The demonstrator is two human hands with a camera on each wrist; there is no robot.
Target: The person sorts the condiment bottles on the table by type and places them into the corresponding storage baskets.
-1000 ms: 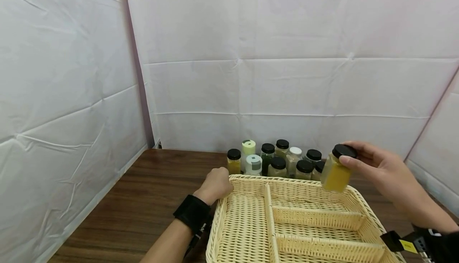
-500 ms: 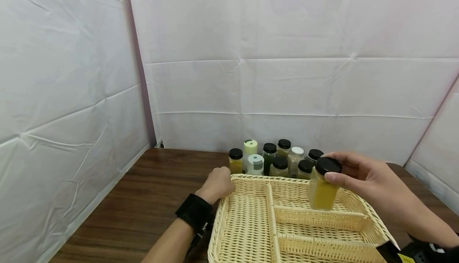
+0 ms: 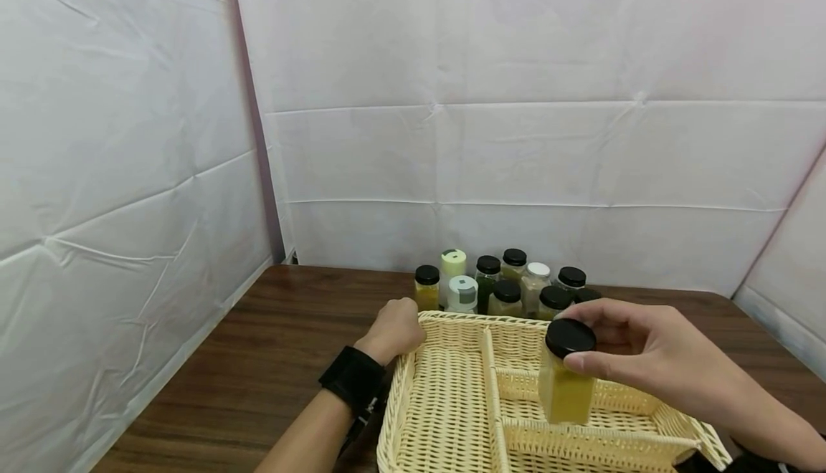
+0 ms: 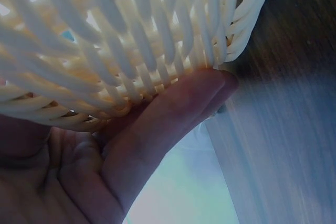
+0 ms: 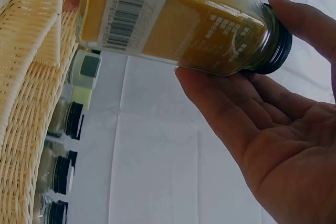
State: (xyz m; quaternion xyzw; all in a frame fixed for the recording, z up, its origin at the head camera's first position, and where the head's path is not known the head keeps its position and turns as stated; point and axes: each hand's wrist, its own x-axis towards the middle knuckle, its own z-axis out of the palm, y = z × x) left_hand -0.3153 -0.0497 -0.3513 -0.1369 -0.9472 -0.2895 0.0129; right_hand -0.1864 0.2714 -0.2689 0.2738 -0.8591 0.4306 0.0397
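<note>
My right hand pinches a glass spice jar of yellow powder near its black lid. The jar hangs upright over the right-hand compartments of a pale wicker basket. A barcode label shows on the jar in the right wrist view, with thumb and fingers on opposite sides of it. My left hand grips the basket's far left corner. In the left wrist view, the fingers of that hand curl round the woven rim.
Behind the basket stand several spice jars, among them a yellow one with a black lid, a white-capped one and a pale green-capped one. A divider runs lengthwise through the basket. White sheets hang around the brown table.
My right hand has carried the jar leftward and toward me, from above the basket's far right rim to over its right-hand compartments. My left hand keeps its grip on the corner.
</note>
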